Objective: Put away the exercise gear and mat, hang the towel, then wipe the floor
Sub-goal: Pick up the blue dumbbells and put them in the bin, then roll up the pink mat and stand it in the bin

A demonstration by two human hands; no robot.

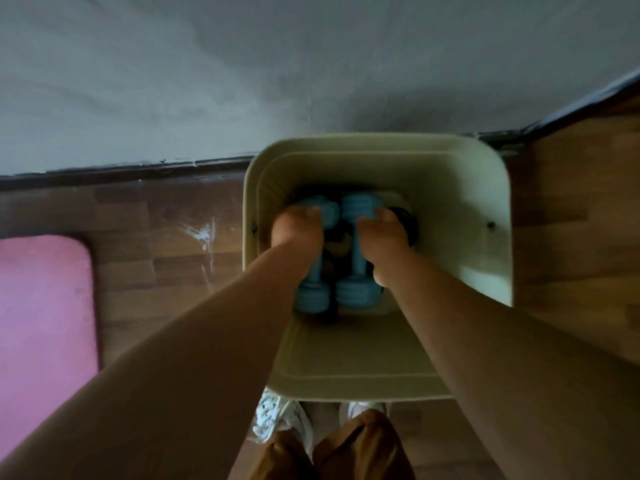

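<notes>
Nearest the camera, brown trouser legs point(329, 452) and white sneakers point(277, 420) stand on the wooden floor point(571, 237), right against the near wall of a pale green plastic storage bin point(485, 202). Both bare forearms reach down and forward over that near wall into the bin.

Inside, the left hand point(298, 230) is curled around the handle of the left blue dumbbell point(313, 296), fingers wrapped over the bar so that only the two ribbed end weights show above and below the fist. The right hand point(384, 237) is closed the same way around the right blue dumbbell point(356, 289). The two dumbbells lie side by side, parallel and close together, low in the bin; whether they already rest on its bottom cannot be told. Some dark objects point(410, 226) lie beneath and beside them, too blurred to identify.

To the left, well apart from the bin, a pink exercise mat point(45, 306) lies flat on the floor, its rounded corner pointing toward the wall. Beyond the bin, a dark baseboard point(121, 171) runs along the foot of a grey wall point(242, 64), and the far side of the bin sits just beside it.
</notes>
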